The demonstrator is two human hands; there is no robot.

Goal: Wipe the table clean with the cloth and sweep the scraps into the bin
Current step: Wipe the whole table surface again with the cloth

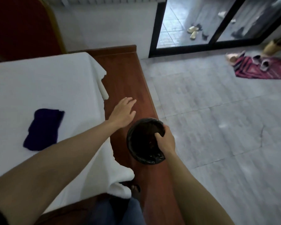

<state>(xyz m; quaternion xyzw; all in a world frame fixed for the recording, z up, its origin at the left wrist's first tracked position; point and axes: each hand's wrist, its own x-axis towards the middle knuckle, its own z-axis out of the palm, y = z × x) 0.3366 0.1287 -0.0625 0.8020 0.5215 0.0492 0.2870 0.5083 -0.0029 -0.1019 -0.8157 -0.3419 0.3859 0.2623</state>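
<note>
The dark purple cloth (43,129) lies flat and loosely folded on the white tablecloth (39,85), well apart from both your hands; it looks soft and limp, so pinch it by a bunched edge or press your palm flat on it, and expect it to drag the sheet beneath. The small round bin (145,141), lined with a thin black bag, sits at the edge of the bare wooden table (128,75). It looks light and easy to tip. Your right hand (166,140) grips its far rim, fingers curled inside over the slippery liner, so hold the hard rim itself. Your left hand (122,113) hovers open, fingers spread, empty, above the wood just beside the bin.
</note>
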